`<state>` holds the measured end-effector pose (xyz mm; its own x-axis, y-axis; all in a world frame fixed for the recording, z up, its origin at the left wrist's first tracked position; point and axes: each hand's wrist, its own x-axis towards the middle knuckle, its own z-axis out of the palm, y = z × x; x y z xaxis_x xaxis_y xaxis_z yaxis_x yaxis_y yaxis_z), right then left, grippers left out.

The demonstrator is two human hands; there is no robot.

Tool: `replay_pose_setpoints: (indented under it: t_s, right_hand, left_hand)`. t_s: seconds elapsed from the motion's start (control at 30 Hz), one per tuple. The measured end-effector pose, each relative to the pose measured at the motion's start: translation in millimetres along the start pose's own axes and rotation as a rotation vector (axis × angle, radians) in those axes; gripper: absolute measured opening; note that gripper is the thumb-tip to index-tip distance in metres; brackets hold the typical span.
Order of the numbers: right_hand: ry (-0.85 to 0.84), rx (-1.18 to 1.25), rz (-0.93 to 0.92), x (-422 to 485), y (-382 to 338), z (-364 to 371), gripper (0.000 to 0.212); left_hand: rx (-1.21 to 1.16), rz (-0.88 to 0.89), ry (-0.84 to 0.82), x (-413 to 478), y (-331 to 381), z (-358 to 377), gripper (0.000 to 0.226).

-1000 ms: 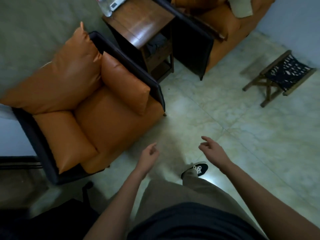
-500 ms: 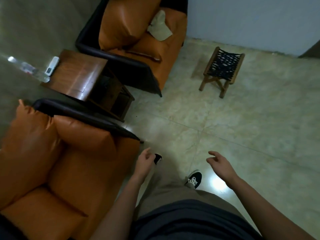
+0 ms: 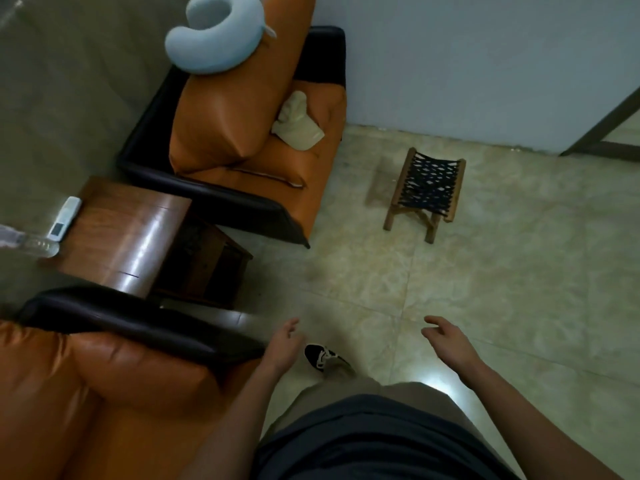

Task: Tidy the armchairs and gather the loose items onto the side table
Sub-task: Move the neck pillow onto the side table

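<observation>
Now the far armchair (image 3: 249, 140) is seen whole in the upper middle of the frame; a second ago only a corner of it was shown. A blue neck pillow (image 3: 214, 39) is set on top of its back cushion, and a tan cap (image 3: 298, 124) is left on its seat. The side table (image 3: 135, 237) at the left holds a remote (image 3: 64, 218) and a bottle (image 3: 31, 242). Nothing is held: the left hand (image 3: 282, 348) and right hand (image 3: 446, 337) are kept loose and spread, low in the frame. The cap and pillow are likely to be picked up next.
</observation>
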<state>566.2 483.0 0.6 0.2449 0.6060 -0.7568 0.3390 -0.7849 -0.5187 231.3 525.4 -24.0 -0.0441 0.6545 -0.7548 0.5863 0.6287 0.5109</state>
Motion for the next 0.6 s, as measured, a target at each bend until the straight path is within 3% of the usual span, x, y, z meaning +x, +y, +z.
replay_pose_setpoints:
  t_s: [0.17,0.3,0.6]
  right_hand:
    - [0.022,-0.026,-0.094,42.9,-78.4,11.1,0.040]
    - [-0.060,-0.079,-0.173,72.3,-119.8,9.1,0.045]
    - [-0.141,-0.129,-0.168,212.8,-235.5,-68.2,0.055]
  left_hand:
    - [0.074,0.000,0.022,67.6,20.1,-36.9,0.062]
    - [0.075,-0.044,0.060,89.2,48.1,-45.0,0.054]
    - [0.030,-0.112,0.102,127.0,145.0,-60.2,0.050]
